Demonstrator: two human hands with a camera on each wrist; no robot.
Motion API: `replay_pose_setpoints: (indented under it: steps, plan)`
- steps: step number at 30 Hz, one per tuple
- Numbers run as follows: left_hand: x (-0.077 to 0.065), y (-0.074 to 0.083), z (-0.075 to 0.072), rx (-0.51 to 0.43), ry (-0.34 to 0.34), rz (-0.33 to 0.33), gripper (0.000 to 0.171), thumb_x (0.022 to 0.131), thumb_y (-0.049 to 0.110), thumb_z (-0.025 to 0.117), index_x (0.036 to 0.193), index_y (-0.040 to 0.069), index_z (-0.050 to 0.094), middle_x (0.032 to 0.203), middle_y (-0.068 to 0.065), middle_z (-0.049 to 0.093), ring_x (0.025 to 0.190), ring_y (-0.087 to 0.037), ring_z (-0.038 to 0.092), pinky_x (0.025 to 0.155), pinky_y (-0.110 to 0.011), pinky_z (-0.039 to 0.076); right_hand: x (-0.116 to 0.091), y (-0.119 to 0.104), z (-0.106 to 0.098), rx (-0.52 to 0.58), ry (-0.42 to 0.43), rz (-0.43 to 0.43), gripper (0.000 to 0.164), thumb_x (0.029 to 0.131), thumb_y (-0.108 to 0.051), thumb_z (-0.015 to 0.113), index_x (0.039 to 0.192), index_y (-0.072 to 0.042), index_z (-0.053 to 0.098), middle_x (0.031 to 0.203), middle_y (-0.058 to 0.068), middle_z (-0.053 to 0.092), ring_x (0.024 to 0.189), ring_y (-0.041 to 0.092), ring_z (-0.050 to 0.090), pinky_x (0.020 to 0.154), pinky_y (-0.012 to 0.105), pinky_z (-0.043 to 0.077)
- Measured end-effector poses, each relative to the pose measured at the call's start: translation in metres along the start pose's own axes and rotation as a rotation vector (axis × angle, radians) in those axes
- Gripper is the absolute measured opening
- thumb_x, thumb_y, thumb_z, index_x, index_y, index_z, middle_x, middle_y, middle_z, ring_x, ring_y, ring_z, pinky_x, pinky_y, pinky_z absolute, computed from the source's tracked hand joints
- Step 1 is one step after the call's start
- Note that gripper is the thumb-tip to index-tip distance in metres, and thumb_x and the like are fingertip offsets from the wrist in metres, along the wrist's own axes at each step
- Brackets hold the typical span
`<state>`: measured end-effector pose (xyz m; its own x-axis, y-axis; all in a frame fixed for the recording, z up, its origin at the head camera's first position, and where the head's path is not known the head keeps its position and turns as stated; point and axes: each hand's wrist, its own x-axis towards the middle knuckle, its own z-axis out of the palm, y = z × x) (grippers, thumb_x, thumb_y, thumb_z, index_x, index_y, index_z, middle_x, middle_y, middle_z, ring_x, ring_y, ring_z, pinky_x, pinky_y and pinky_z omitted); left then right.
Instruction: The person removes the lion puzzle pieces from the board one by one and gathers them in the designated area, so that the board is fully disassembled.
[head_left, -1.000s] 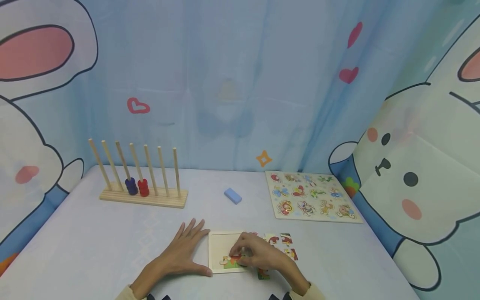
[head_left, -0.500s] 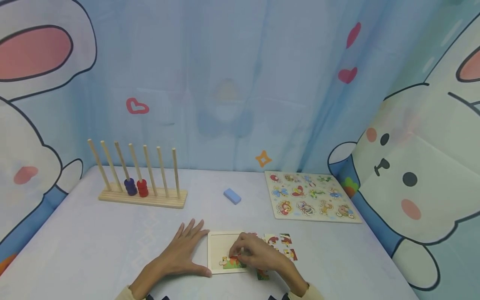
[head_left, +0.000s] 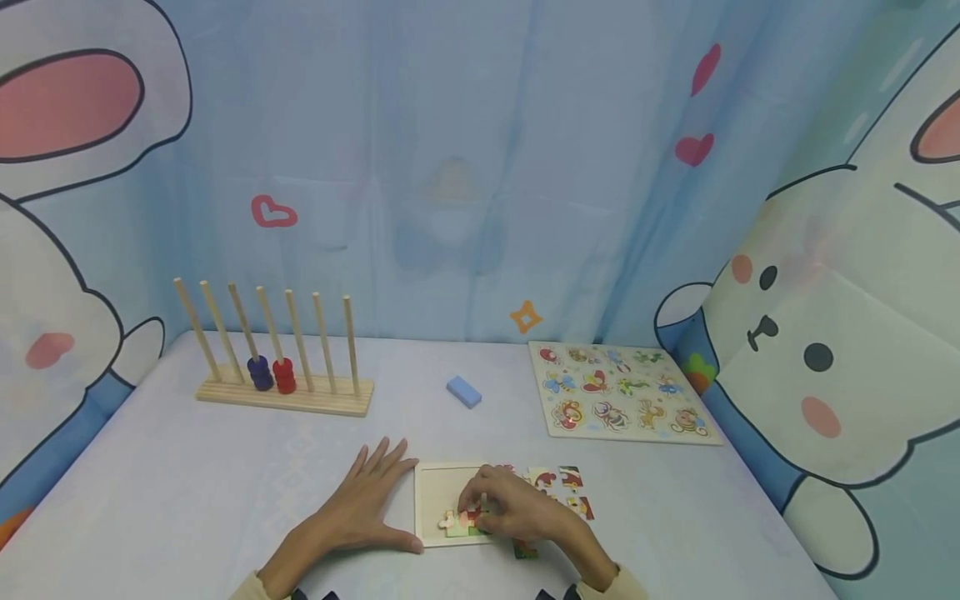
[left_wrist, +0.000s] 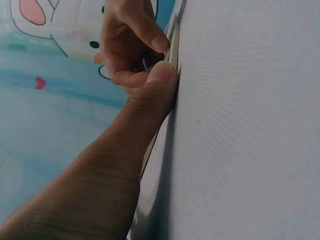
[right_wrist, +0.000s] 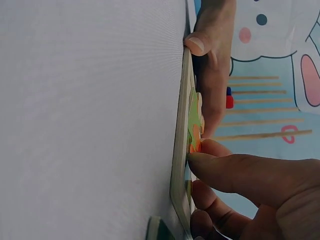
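A shallow wooden puzzle tray lies flat in front of me, with a few joined picture pieces near its bottom edge. My left hand rests at the tray's left side, fingers spread and thumb against the lower left corner. Over the tray, my right hand pinches a puzzle piece with curled fingers and thumb, beside the joined ones. In the right wrist view, green and orange pieces show by the right thumb. The fingers hide most of the pinched piece.
Loose puzzle pieces lie right of the tray, one dark green piece nearer me. Behind are a blue block, a peg rack with blue and red beads, and an animal puzzle board. A printed curtain hangs behind the table.
My right hand stays over the same spot, while the pieces under its fingertips look slightly shifted. The left hand keeps its place at the tray.
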<state>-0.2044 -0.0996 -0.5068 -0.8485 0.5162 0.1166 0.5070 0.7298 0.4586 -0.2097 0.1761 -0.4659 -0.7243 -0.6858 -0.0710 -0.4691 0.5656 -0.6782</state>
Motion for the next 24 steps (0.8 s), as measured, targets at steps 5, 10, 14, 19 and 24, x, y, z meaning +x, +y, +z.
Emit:
replay_pose_setpoints:
  steps: [5, 10, 14, 19, 24]
  plan:
    - [-0.0010, 0.0012, -0.0002, -0.023, -0.011, -0.011, 0.111, 0.060, 0.078, 0.069, 0.146, 0.015, 0.039, 0.158, -0.013, 0.022, 0.146, -0.037, 0.009, 0.116, -0.059, 0.002, 0.0003, -0.0005, 0.0003, 0.028, 0.004, 0.013, 0.017, 0.085, -0.009, 0.072, 0.095, -0.022, 0.070, 0.097, -0.012, 0.055, 0.091, 0.006, 0.049, 0.083, 0.024, 0.044]
    - [-0.0016, 0.0018, -0.0003, -0.017, -0.016, -0.009, 0.111, 0.060, 0.079, 0.068, 0.146, 0.014, 0.039, 0.158, -0.013, 0.022, 0.146, -0.038, 0.009, 0.116, -0.059, 0.003, 0.0012, -0.0038, -0.0002, 0.040, 0.023, 0.007, 0.012, 0.085, -0.014, 0.073, 0.092, -0.022, 0.070, 0.096, -0.012, 0.055, 0.089, 0.008, 0.050, 0.080, 0.024, 0.044]
    - [-0.0019, 0.0019, -0.0013, -0.014, -0.014, -0.007, 0.110, 0.061, 0.078, 0.068, 0.146, 0.015, 0.039, 0.158, -0.013, 0.023, 0.146, -0.038, 0.010, 0.116, -0.060, 0.004, 0.0021, -0.0052, -0.0006, 0.072, 0.021, -0.025, 0.011, 0.085, -0.011, 0.072, 0.092, -0.019, 0.070, 0.093, -0.011, 0.063, 0.086, 0.005, 0.054, 0.079, 0.024, 0.047]
    - [-0.0011, 0.0023, -0.0014, -0.017, -0.025, -0.023, 0.110, 0.060, 0.079, 0.067, 0.146, 0.016, 0.038, 0.159, -0.011, 0.021, 0.147, -0.036, 0.008, 0.116, -0.059, 0.003, 0.0020, -0.0052, -0.0013, 0.110, 0.015, -0.045, 0.009, 0.085, -0.011, 0.072, 0.092, -0.016, 0.070, 0.089, -0.007, 0.069, 0.081, 0.004, 0.057, 0.075, 0.023, 0.049]
    - [-0.0005, 0.0030, -0.0010, -0.013, -0.028, -0.031, 0.111, 0.060, 0.080, 0.067, 0.146, 0.017, 0.039, 0.159, -0.010, 0.021, 0.147, -0.036, 0.008, 0.117, -0.059, 0.002, 0.0021, -0.0046, -0.0009, 0.110, 0.029, -0.046, 0.008, 0.086, -0.013, 0.072, 0.092, -0.018, 0.070, 0.091, -0.008, 0.068, 0.084, 0.006, 0.057, 0.076, 0.024, 0.049]
